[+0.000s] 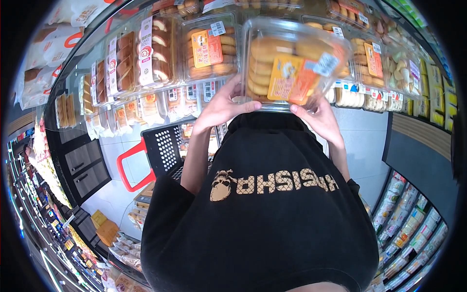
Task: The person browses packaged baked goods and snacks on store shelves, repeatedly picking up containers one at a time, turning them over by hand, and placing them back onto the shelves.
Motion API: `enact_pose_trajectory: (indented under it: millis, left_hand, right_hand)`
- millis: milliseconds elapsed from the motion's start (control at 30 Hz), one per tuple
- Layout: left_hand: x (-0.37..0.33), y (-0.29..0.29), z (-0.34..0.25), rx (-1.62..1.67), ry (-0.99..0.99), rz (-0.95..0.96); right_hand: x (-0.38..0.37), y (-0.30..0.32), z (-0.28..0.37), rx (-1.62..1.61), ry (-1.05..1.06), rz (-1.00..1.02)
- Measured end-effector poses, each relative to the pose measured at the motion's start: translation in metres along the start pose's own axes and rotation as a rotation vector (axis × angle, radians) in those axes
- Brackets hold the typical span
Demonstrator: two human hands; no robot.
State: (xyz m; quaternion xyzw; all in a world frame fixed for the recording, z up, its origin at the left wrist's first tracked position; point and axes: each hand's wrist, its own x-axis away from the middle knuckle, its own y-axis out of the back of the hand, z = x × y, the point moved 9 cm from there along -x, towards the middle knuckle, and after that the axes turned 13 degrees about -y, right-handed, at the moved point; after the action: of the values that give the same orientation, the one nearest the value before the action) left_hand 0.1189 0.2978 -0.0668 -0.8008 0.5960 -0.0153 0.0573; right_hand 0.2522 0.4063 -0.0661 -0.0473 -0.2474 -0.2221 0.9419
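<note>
Between my two hands is a clear plastic box of round golden pastries (262,63), with an orange and yellow label and a white barcode sticker. It is tilted and slightly blurred, held in front of the display shelf. My left hand (224,103) grips its lower left corner, thumb along the bottom edge and fingers behind. Around the lower right corner closes my right hand (318,119), its thumb at the front edge. Just left of it, a similar box of pastries (209,51) stands on the shelf.
Boxed cake rolls (156,51) line the shelf at left; another pastry box (369,61) stands at right. A black shopping basket (164,148) with a red handle (127,165) is below my left arm. Dark cabinets (85,163) stand at left, packaged goods (408,228) on racks at lower right.
</note>
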Motion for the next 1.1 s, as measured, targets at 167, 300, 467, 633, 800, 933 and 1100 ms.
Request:
enact_pose_trajectory:
  millis: [167,300,467,633,800,933,1100]
  left_hand:
    - [-0.007,-0.004,-0.074,-0.474,-0.429,-0.154]
    - [-0.001,-0.009,-0.105,-0.480,-0.660,-0.212]
    - [-0.005,0.002,-0.082,-0.420,-0.425,-0.208]
    - [0.016,-0.003,0.000,-0.307,0.209,0.065]
    - [0.018,-0.015,0.024,-0.183,0.304,0.086]
    - [0.012,-0.011,0.049,-0.064,0.301,-0.039]
    - [0.007,-0.006,0.063,0.065,0.350,-0.152]
  right_hand:
    - [0.023,0.022,0.050,-0.220,0.344,-0.196]
    - [0.023,0.035,0.044,-0.134,0.390,-0.428]
    - [0.024,0.020,0.056,-0.266,0.241,-0.140]
    - [0.000,0.000,-0.022,-0.058,-0.062,-0.030]
    - [-0.011,0.011,-0.056,-0.303,-0.258,-0.126]
    - [-0.022,0.017,-0.058,-0.250,-0.253,-0.128]
    - [-0.037,0.015,-0.065,-0.339,-0.242,-0.134]
